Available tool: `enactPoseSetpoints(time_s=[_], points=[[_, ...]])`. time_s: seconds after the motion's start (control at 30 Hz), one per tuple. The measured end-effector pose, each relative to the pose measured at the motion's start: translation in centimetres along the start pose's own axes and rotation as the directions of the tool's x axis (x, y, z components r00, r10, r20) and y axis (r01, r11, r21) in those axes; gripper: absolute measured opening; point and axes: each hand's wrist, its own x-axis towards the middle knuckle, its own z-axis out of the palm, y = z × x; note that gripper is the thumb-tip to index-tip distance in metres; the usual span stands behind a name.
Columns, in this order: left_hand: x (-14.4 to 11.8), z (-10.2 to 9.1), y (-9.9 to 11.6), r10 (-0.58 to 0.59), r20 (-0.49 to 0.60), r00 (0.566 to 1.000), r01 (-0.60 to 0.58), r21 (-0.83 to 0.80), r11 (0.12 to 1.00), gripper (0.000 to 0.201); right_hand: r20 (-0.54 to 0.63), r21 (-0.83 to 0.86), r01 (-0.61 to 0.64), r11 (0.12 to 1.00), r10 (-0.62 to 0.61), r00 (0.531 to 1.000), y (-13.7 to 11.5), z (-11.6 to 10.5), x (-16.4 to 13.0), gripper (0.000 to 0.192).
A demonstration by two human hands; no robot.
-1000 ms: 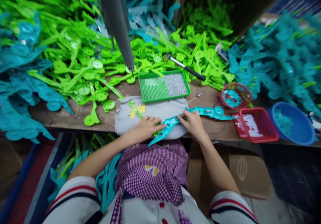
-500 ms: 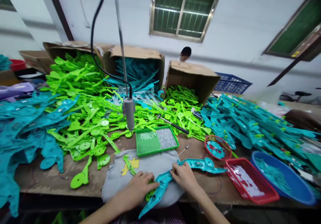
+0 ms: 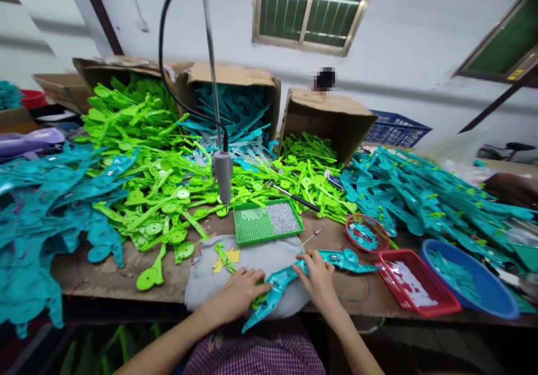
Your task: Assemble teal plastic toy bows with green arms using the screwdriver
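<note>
Both hands press flat, fingers together, on a long teal plastic piece (image 3: 290,277) lying across the grey cloth (image 3: 247,268), its axis slanting from the cloth's near edge up rightward, the right hand (image 3: 317,279) gripping mid-length, the left hand (image 3: 237,294) just beside its lower glossy end.

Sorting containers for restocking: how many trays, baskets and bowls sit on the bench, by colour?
Green tray: 1
Red round basket: 1
Red rectangular basket: 1
Blue bowl: 1
Total: 4
</note>
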Motion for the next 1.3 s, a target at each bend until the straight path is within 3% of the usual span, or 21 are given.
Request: enactPoseSetpoints(time_s=[0.1,0.2,0.33,0.43,0.5,0.57,0.67,0.77,0.83,0.93,1.03,1.1,1.2,1.3], points=[[0.1,0.1,0.0,0.004,0.006,1.000,-0.004,-0.004,1.000,0.050,-0.192,0.232,-0.020,0.973,0.066,0.979,-1.0,-1.6,-1.0,0.028],[0.1,0.1,0.0,0.002,-0.005,1.000,-0.002,0.016,1.000,0.052,-0.335,0.390,-0.012,0.921,0.154,0.930,-3.4,-3.6,-0.5,0.027],[-0.1,0.7,0.1,0.008,-0.085,0.996,-0.007,0.002,1.000,0.060,-0.362,0.526,0.063,0.848,0.156,0.919,-7.6,-4.9,2.5,0.025],[-1.3,0.9,0.5,-0.063,-0.255,0.965,0.063,-0.009,0.998,0.064,-0.400,0.574,0.171,0.801,0.092,0.912,-9.5,-4.7,4.1,0.027],[-3.0,1.2,0.9,-0.147,-0.420,0.895,0.137,-0.055,0.989,0.057,-0.309,0.632,0.165,0.757,0.051,0.950,-9.4,-4.0,3.9,0.025],[-5.3,1.7,1.1,-0.261,-0.561,0.786,0.216,-0.148,0.965,0.045,-0.161,0.682,0.059,0.729,0.070,0.984,-8.6,-2.8,2.9,0.021],[-9.1,2.9,1.4,-0.453,-0.608,0.652,0.335,-0.305,0.892,0.030,0.009,0.657,-0.066,0.751,0.080,0.997,-7.9,-0.5,0.5,0.021],[-11.9,3.6,2.0,-0.538,-0.552,0.637,0.396,-0.365,0.843,0.022,0.162,0.556,0.019,0.831,-0.131,0.978,-8.9,1.7,-1.2,0.021],[-12.7,3.3,2.3,-0.559,-0.544,0.625,0.417,-0.373,0.829,0.018,0.238,0.463,0.072,0.884,-0.202,0.950,-9.7,3.0,-1.5,0.022],[-12.1,2.0,2.1,-0.618,-0.589,0.521,0.455,-0.421,0.785,0.016,0.272,0.356,0.081,0.931,-0.186,0.944,-10.1,4.4,-1.3,0.024],[-10.0,0.4,0.5,-0.665,-0.617,0.421,0.441,-0.501,0.745,0.015,0.290,0.310,0.117,0.943,-0.211,0.933,-9.9,5.1,-1.2,0.024],[-8.2,-0.4,-1.4,-0.667,-0.613,0.424,0.422,-0.518,0.744,0.014,0.294,0.298,0.130,0.946,-0.220,0.930,-9.8,5.3,-1.3,0.024],[-5.7,-1.3,-4.5,-0.673,-0.562,0.482,0.385,-0.554,0.738,0.015,0.303,0.299,0.145,0.943,-0.238,0.923,-9.8,5.5,-1.4,0.028],[-4.3,-1.6,-6.3,-0.702,-0.550,0.453,0.354,-0.612,0.707,0.016,0.316,0.274,0.181,0.945,-0.266,0.911,-9.8,5.5,-1.5,0.033]])
